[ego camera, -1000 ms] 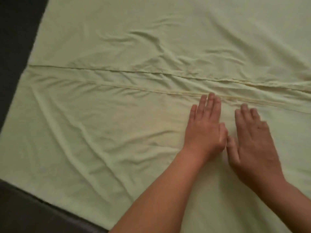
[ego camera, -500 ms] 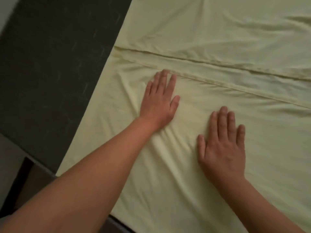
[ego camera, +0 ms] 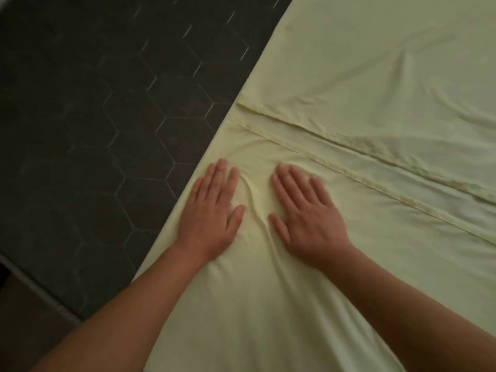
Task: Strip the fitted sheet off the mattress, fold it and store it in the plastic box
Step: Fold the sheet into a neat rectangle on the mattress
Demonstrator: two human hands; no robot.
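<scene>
Pale yellow fitted sheet (ego camera: 375, 63) lies spread flat before me; two hemmed edges run side by side diagonally; light creases.

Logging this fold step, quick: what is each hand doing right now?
Left hand: open, pressed flat on the sheet near its edge, holding nothing.
Right hand: open, pressed flat on the sheet, holding nothing.

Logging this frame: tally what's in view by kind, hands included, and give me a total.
hands: 2, the left hand and the right hand, both pressed flat on the sheet
pale yellow sheet: 1
dark hexagon-patterned surface: 1, under and beside the sheet
Total: 4
</scene>
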